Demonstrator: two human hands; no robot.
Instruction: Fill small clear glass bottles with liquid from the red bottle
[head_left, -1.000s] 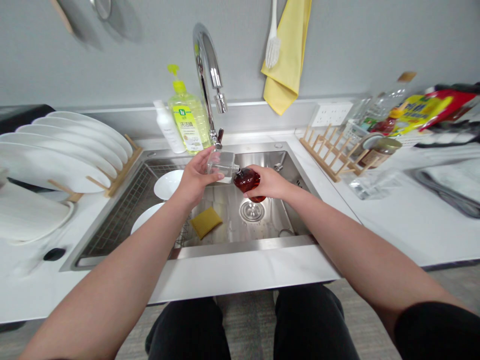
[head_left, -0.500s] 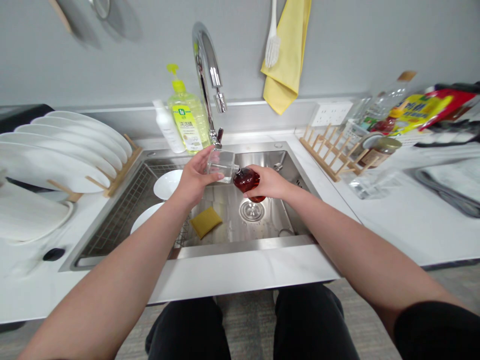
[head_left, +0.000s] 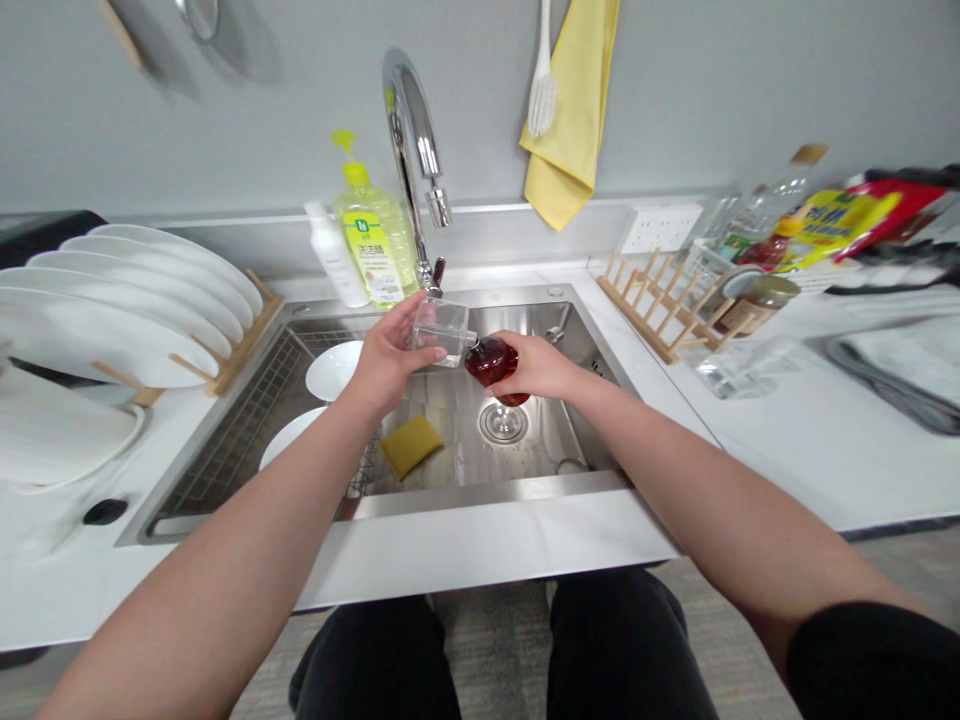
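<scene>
Hardly anything has moved since the earlier frame: above the sink (head_left: 487,493), our left hand (head_left: 384,360) grips the clear bottle (head_left: 444,328) and our right hand (head_left: 534,366) the red bottle (head_left: 491,362), necks close together, suggesting we're holding them aligned.

Sink (head_left: 495,490): centre of frame; sponge (head_left: 412,446) inside, left of drain (head_left: 503,424).
Bottle (head_left: 487,362): mid-frame, above drain, right of container (head_left: 441,327).
Faucet (head_left: 430,158): upper centre, behind sink.
Plates (head_left: 97,330): left edge, in rack (head_left: 251,343).

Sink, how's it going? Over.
Left hand: clear bottle, sideways. Right hand: red bottle. Bottles touching, or nearly. Nothing visibly blocking; sponge in sink.
</scene>
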